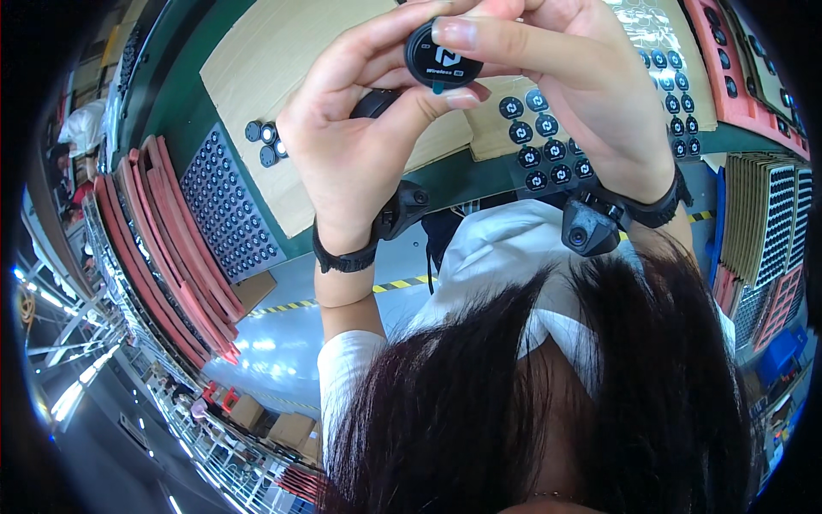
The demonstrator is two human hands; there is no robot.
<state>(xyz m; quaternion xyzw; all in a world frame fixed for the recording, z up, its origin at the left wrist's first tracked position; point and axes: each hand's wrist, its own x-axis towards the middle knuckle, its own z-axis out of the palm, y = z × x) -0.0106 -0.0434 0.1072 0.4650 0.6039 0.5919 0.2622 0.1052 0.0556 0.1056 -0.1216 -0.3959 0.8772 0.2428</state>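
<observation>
Head view: two bare hands raised close to the camera above a green workbench [184,94], both pinching one small round black disc [443,56] with a white emblem on its face. The left hand [360,146] grasps the disc from below and the side, thumb under its lower edge and forefinger arched over its top; a second dark piece [374,104] sits tucked in the palm of the same hand, though its shape cannot be made out. The right hand [582,81] grips the disc from above, one fingertip pressed flat across its upper face. Each wrist carries a black strap with a small black camera unit [589,231] mounted on it. On the workbench lie sheets of brown cardboard [257,51]; below the right hand, a sheet of round black stickers [548,150] in rows; toward the bench's left edge, a grey perforated tray [224,206] filled with small dark parts, and beside it a stack of red trays [163,248]. Four loose round black parts [265,141] rest on the cardboard just left of the left hand — well apart from the held disc. Dark hair and a white garment fill the lower frame.
</observation>
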